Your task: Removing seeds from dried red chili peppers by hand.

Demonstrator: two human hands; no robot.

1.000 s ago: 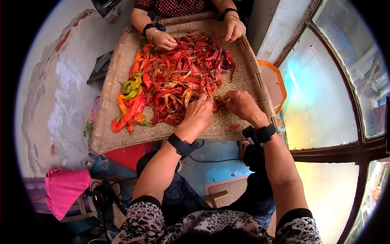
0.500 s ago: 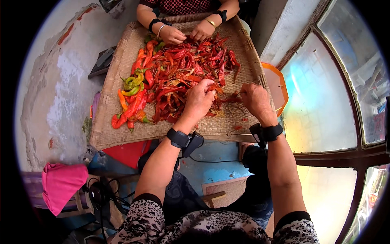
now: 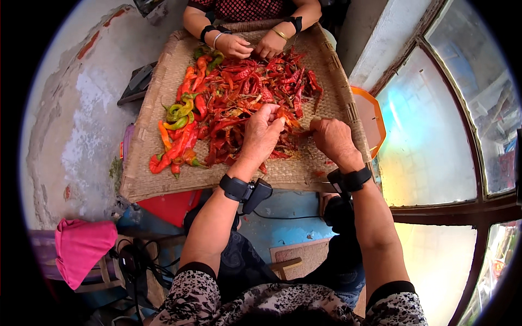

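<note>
A large woven tray [image 3: 144, 146] holds a pile of dried red chilies [image 3: 234, 130], with plumper red, orange and green peppers [image 3: 179, 114] along its left side. My left hand [image 3: 261, 130] is pinched on a reddish-orange chili [image 3: 284, 117] above the middle of the pile. Just right of it, my right hand [image 3: 329, 133] is closed at the pile's right edge, knuckles up; what its fingertips hold is hidden.
A co-worker's two hands [image 3: 234, 46] [image 3: 270, 43] pinch at the tray's far side. An orange-rimmed basin [image 3: 370, 106] sits by the frosted window [image 3: 424, 130]. Left are a stained wall [image 3: 76, 136], pink cloth [image 3: 84, 247] and black cables [image 3: 138, 258].
My left hand rose about half a second ago and now holds the orange chili higher. My right hand shifted right, then back down-left. The co-worker's hands have drawn together since a second ago.
</note>
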